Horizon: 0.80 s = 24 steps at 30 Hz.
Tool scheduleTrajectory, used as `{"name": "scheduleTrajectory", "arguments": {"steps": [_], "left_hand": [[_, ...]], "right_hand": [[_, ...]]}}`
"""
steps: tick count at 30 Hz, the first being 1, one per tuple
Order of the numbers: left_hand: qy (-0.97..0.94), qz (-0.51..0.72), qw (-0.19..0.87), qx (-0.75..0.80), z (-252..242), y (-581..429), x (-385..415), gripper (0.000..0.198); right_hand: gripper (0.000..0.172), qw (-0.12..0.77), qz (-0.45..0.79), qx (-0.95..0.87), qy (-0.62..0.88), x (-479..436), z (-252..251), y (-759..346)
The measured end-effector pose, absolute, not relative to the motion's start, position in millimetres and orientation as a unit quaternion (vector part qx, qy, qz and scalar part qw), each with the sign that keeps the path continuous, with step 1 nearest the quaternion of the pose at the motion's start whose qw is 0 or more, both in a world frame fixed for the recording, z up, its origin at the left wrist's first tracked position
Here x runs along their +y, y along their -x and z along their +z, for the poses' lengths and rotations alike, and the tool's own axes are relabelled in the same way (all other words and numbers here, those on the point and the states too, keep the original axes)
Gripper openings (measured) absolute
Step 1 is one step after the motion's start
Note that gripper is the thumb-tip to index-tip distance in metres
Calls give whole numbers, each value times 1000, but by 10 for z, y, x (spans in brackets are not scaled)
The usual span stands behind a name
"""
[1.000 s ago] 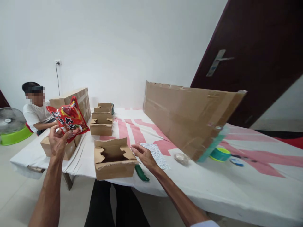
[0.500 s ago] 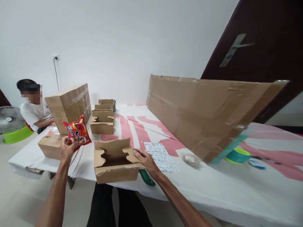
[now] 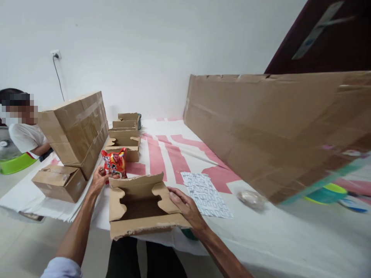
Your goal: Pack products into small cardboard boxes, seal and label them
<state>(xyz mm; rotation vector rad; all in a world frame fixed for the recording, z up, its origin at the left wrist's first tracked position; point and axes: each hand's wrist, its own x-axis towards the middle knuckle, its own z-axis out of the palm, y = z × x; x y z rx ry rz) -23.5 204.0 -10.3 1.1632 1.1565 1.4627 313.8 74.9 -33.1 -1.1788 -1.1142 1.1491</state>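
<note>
My left hand (image 3: 99, 180) pinches the lower left corner of a red food packet (image 3: 116, 164) with dark lettering, upright just beyond an open cardboard box (image 3: 145, 227). The box lies in front of me at the table's near edge, its flaps raised and its inside in shadow. My right hand (image 3: 187, 206) grips the box's right side flap, thumb on top. Under that hand shows part of a dark green object (image 3: 189, 234), mostly hidden.
Open cardboard boxes (image 3: 124, 133) line up farther back. A closed box (image 3: 59, 185) and a large stack of boxes (image 3: 78, 131) stand left, with a person (image 3: 26, 135) behind. A patterned sheet (image 3: 205, 195), a clear roll (image 3: 251, 199) and a tall cardboard panel (image 3: 261, 127) are right.
My left hand has carried the red packet rightward, from above the closed box to beside the open box's far left corner. My right hand keeps its hold. The camera view has shifted.
</note>
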Motion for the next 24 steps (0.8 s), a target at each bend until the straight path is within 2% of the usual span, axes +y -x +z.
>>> {"name": "scheduleTrajectory", "arguments": {"steps": [6,14,17,21,24], "left_hand": [[-478,569,483,463,-263,2,2546,62],[-478,574,451,488,-367,-98,3132,57],[-479,565,440,507,-424,-83,3322,48],[-492,549,439,515,-475,-48,3418,25],[-509,542,441,503,-481,-14,3372,26]], "right_hand": [[67,533,499,-478,488,725,-328,-3187],[63,521,508,-486,483,705,-300,-3210],[62,520,511,-488,481,697,-246,-3209],[62,521,511,-484,482,695,-232,-3202],[63,521,510,-483,486,695,-243,-3196]]}}
